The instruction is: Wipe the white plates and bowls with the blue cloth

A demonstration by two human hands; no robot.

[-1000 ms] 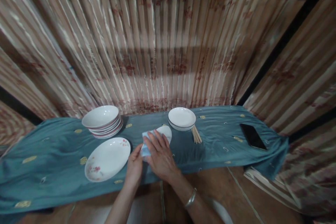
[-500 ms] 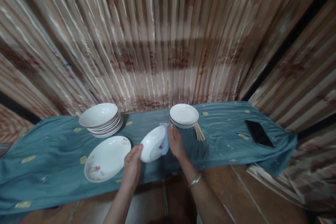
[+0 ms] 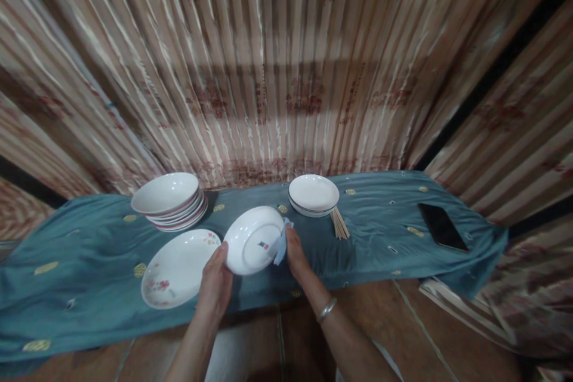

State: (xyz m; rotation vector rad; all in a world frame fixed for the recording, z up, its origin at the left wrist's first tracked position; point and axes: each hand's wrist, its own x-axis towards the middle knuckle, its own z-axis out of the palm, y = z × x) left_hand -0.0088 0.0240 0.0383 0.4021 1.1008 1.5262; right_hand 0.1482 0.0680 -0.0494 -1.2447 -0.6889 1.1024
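One round, glossy white ceramic dish (image 3: 253, 233) is hanging tilted, underside showing, over the teal-draped worktop (image 3: 371, 262). The left hand (image 3: 216, 279) is pinching its rim near eight o'clock; the right hand (image 3: 296, 253) is pinching a thin pale-blue cloth (image 3: 282, 245) at three o'clock. Compared with half a second ago, the underside's small coloured mark (image 3: 263, 245) is showing more fully, so the cloth work seems to be passing from base to edge.
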